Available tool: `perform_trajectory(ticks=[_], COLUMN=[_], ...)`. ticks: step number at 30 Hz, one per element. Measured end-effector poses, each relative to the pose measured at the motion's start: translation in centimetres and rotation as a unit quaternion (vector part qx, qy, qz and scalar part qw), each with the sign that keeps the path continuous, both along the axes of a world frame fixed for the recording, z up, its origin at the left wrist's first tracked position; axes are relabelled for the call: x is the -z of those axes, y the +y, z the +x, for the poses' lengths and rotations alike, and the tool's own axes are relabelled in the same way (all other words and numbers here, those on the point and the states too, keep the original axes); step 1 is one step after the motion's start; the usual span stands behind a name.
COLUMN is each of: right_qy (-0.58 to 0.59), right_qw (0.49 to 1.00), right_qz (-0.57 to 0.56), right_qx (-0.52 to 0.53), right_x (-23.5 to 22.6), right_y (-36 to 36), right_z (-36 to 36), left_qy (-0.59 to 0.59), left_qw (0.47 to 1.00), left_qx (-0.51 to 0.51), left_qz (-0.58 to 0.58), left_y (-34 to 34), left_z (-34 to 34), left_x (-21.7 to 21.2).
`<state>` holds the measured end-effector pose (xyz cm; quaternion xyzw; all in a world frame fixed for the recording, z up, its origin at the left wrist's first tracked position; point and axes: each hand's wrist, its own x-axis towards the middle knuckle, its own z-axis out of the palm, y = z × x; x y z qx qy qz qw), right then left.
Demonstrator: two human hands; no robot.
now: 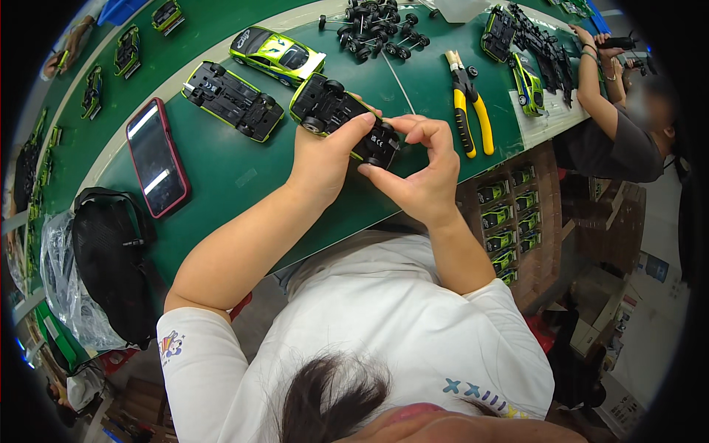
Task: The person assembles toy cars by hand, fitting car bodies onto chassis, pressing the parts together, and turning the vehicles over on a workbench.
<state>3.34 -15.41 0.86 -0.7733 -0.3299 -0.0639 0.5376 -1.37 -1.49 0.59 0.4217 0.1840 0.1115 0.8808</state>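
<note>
A green toy car (336, 111) is turned over in my hands, its black underside facing up and wheels showing at both ends. My left hand (330, 148) wraps round its side, thumb pressed on the chassis. At the car's near right end, my right hand (425, 159) pinches around a wheel with thumb and fingers. Beyond my left hand another upturned toy car (233, 101) lies on the green table. Next to that, a toy car (276, 53) stands upright, its yellow-green body and dark windows visible.
Yellow-handled pliers (471, 111) and a loose wheel (472, 71) lie to the right. Wheel axles (377, 29) are piled at the back. A red-cased phone (157, 159) and black bag (111, 258) are left. A box of cars (509, 221) stands below the table edge; a co-worker (620, 133) sits right.
</note>
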Motion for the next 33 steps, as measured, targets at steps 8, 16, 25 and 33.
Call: perform_trajectory(ticks=[8, 16, 25, 33], right_qy=[-0.063, -0.014, -0.005, -0.095], right_qw=[0.998, 1.000, 0.999, 0.994], right_qz=[0.004, -0.001, -0.039, -0.061], right_qx=[0.031, 0.012, -0.012, 0.010], right_x=[0.4, -0.2, -0.6, -0.7], right_y=[0.5, 0.0, -0.3, 0.1], right_z=[0.0, 0.5, 0.0, -1.0], left_qy=[-0.012, -0.007, -0.012, -0.006], left_qw=[1.000, 1.000, 1.000, 1.000], left_qx=[-0.026, -0.012, -0.008, -0.006], left_qz=[-0.006, -0.006, -0.010, 0.004], left_y=[-0.6, -0.2, -0.4, 0.1], left_z=[0.3, 0.3, 0.0, 0.1], left_x=[-0.2, 0.0, -0.1, -0.2])
